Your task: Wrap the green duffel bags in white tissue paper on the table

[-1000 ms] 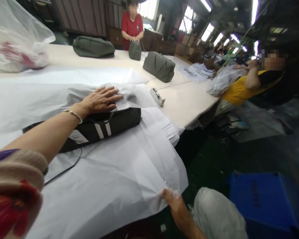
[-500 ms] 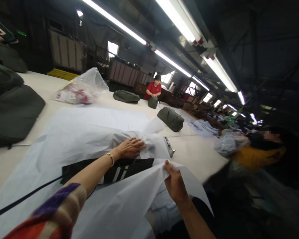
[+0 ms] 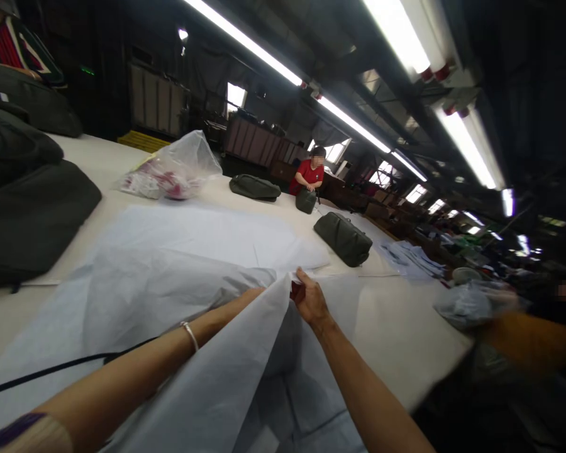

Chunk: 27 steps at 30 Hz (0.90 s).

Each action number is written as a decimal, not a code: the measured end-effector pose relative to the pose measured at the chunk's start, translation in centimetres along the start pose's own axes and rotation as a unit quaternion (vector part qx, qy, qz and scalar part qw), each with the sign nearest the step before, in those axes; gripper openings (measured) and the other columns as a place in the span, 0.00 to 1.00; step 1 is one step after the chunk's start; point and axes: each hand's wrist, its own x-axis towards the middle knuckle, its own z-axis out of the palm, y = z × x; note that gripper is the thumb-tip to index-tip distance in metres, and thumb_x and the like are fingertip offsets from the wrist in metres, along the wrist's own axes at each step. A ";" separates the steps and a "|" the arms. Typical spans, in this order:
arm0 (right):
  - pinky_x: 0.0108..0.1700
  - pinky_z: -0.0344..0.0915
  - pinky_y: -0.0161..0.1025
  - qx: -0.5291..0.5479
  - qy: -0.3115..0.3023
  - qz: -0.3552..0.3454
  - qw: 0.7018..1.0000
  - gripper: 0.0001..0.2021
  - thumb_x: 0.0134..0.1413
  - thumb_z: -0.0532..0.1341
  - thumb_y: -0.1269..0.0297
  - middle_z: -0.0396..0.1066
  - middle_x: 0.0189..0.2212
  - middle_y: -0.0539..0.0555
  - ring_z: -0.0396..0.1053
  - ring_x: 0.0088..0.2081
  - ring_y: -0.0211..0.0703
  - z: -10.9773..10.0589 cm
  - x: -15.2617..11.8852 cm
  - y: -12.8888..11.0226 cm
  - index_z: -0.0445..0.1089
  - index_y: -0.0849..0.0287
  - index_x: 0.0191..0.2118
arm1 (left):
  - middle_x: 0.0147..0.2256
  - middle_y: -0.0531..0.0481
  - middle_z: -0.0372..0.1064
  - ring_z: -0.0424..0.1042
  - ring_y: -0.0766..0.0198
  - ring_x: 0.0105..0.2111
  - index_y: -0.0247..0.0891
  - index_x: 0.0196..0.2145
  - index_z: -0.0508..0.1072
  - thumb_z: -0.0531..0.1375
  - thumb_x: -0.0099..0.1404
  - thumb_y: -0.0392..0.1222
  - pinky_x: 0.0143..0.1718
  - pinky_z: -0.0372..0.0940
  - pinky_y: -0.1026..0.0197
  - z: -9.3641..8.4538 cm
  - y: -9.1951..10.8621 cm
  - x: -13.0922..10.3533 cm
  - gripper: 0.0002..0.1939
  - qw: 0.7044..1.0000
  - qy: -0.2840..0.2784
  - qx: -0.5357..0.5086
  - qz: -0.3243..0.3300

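White tissue sheet (image 3: 245,365) lies on the near table edge, its corner pinched up by the right hand (image 3: 310,301) with fingers closed on it, lifted into a ridge that drapes over the left forearm; left hand (image 3: 259,293) sits hidden under the fold, can't tell its fingers. Count beyond: three olive duffel bags (image 3: 343,238), one clear plastic bag (image 3: 172,171), dark bags stacked far left (image 3: 28,207), one black strap (image 3: 51,368)

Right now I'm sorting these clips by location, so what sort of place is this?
Probably a bag factory's packing floor. A long white worktable carries several olive duffel bags, the right hand pulls white wrapping paper across it, and a person in red handles another bag under rows of strip lights.
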 end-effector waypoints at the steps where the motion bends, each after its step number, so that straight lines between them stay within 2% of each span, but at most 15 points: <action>1: 0.27 0.71 0.36 0.006 0.007 0.012 1.000 0.12 0.47 0.70 0.58 0.75 0.22 0.50 0.72 0.22 0.39 -0.2 0.8 0.5 0.70 0.61 0.27 | 0.38 0.47 0.77 0.73 0.55 0.37 0.40 0.46 0.75 0.50 0.66 0.51 0.37 0.70 0.56 -0.5 0.3 -0.2 0.20 1.000 -0.006 -0.022 -0.016; 6: 0.28 0.73 0.35 0.035 0.052 0.058 0.996 0.10 0.49 0.69 0.62 0.76 0.24 0.51 0.73 0.24 0.39 -1.5 3.1 2.0 0.70 0.61 0.30 | 0.48 0.49 0.74 0.73 0.57 0.46 0.43 0.52 0.71 0.48 0.70 0.53 0.46 0.69 0.58 -5.1 2.6 -3.0 0.21 0.974 -0.035 -0.172 -0.143; 9: 0.30 0.74 0.35 0.033 0.072 0.074 0.994 0.07 0.51 0.68 0.64 0.77 0.26 0.51 0.74 0.25 0.39 -2.2 3.9 2.1 0.71 0.61 0.31 | 0.48 0.47 0.74 0.72 0.56 0.48 0.42 0.51 0.72 0.54 0.67 0.57 0.49 0.68 0.56 -10.3 3.2 -8.2 0.22 0.943 -0.030 -0.234 -0.235; 11: 0.30 0.75 0.35 0.028 0.079 0.090 0.992 0.06 0.54 0.66 0.65 0.77 0.25 0.51 0.75 0.26 0.39 -2.6 4.3 2.0 0.70 0.60 0.31 | 0.49 0.45 0.73 0.72 0.54 0.48 0.40 0.51 0.72 0.57 0.65 0.58 0.49 0.68 0.54 -14.3 3.7 -13.7 0.24 0.932 0.047 -0.209 -0.292; 13: 0.31 0.76 0.35 0.022 0.073 0.104 0.992 0.05 0.55 0.65 0.66 0.77 0.25 0.51 0.75 0.26 0.39 -2.8 4.6 1.9 0.70 0.60 0.31 | 0.53 0.42 0.71 0.70 0.51 0.52 0.37 0.53 0.70 0.57 0.63 0.59 0.52 0.67 0.51 -17.8 4.9 -20.1 0.28 0.907 0.189 -0.117 -0.357; 15: 0.31 0.76 0.36 0.018 0.061 0.112 0.992 0.04 0.54 0.66 0.68 0.77 0.25 0.50 0.75 0.26 0.39 -2.8 4.5 1.7 0.70 0.59 0.31 | 0.54 0.41 0.69 0.69 0.49 0.53 0.33 0.55 0.67 0.55 0.63 0.60 0.54 0.65 0.48 -19.8 6.8 -26.1 0.32 0.823 0.347 0.025 -0.450; 16: 0.31 0.76 0.35 0.016 0.059 0.115 0.992 0.04 0.53 0.66 0.68 0.77 0.25 0.50 0.76 0.26 0.39 -2.8 4.4 1.6 0.70 0.59 0.31 | 0.54 0.41 0.69 0.69 0.48 0.53 0.33 0.56 0.66 0.54 0.63 0.61 0.54 0.65 0.48 -20.0 7.9 -28.7 0.33 0.778 0.400 0.084 -0.477; 17: 0.30 0.76 0.35 0.014 0.061 0.116 0.991 0.04 0.54 0.66 0.69 0.77 0.25 0.50 0.76 0.25 0.39 -2.7 4.3 1.5 0.70 0.59 0.31 | 0.55 0.43 0.69 0.70 0.49 0.52 0.34 0.56 0.66 0.53 0.63 0.61 0.54 0.66 0.50 -19.6 8.9 -30.9 0.32 0.754 0.421 0.112 -0.491; 18: 0.30 0.76 0.35 0.013 0.067 0.117 0.991 0.04 0.55 0.65 0.69 0.76 0.24 0.50 0.75 0.25 0.39 -2.6 4.2 1.3 0.70 0.59 0.30 | 0.55 0.46 0.69 0.71 0.50 0.51 0.38 0.56 0.67 0.52 0.64 0.60 0.52 0.67 0.52 -18.6 9.8 -32.8 0.30 0.758 0.409 0.114 -0.495; 19: 0.29 0.76 0.35 0.010 0.077 0.117 0.990 0.05 0.56 0.63 0.70 0.76 0.23 0.49 0.75 0.24 0.38 -2.5 4.1 1.1 0.69 0.59 0.30 | 0.55 0.49 0.70 0.72 0.51 0.50 0.42 0.56 0.68 0.52 0.65 0.59 0.51 0.69 0.54 -17.1 10.5 -34.3 0.28 0.785 0.364 0.094 -0.493; 21: 0.29 0.76 0.34 0.005 0.091 0.118 0.989 0.07 0.59 0.60 0.71 0.75 0.22 0.49 0.75 0.24 0.38 -2.2 4.0 0.9 0.69 0.58 0.29 | 0.57 0.54 0.68 0.71 0.54 0.53 0.50 0.59 0.66 0.55 0.65 0.54 0.50 0.70 0.57 -13.0 11.1 -36.7 0.25 0.853 0.220 0.050 -0.470; 22: 0.30 0.76 0.34 0.003 0.096 0.120 0.988 0.08 0.60 0.59 0.71 0.75 0.22 0.49 0.75 0.24 0.38 -2.1 4.0 0.9 0.69 0.58 0.29 | 0.59 0.55 0.65 0.69 0.54 0.55 0.54 0.62 0.61 0.57 0.64 0.50 0.52 0.69 0.56 -10.6 11.0 -37.5 0.28 0.872 0.155 0.063 -0.460; 23: 0.30 0.76 0.34 0.001 0.099 0.121 0.988 0.09 0.60 0.59 0.71 0.75 0.22 0.49 0.75 0.24 0.38 -2.1 4.0 0.8 0.69 0.58 0.29 | 0.62 0.55 0.60 0.65 0.53 0.58 0.55 0.64 0.57 0.60 0.61 0.47 0.57 0.65 0.53 -8.1 10.7 -38.2 0.34 0.880 0.126 0.109 -0.444; 25: 0.30 0.76 0.33 -0.004 0.098 0.125 0.987 0.08 0.60 0.59 0.71 0.75 0.22 0.49 0.75 0.24 0.37 -2.0 4.0 0.8 0.69 0.59 0.29 | 0.66 0.51 0.52 0.59 0.50 0.62 0.53 0.67 0.51 0.62 0.58 0.43 0.60 0.60 0.49 -3.6 9.3 -39.0 0.42 0.883 0.132 0.191 -0.407; 27: 0.30 0.76 0.33 -0.012 0.089 0.125 0.988 0.07 0.59 0.60 0.71 0.75 0.22 0.50 0.75 0.24 0.38 -2.0 4.0 0.9 0.69 0.59 0.29 | 0.66 0.47 0.51 0.58 0.49 0.63 0.50 0.68 0.49 0.62 0.58 0.43 0.61 0.59 0.48 -0.2 7.6 -38.8 0.43 0.883 0.174 0.234 -0.368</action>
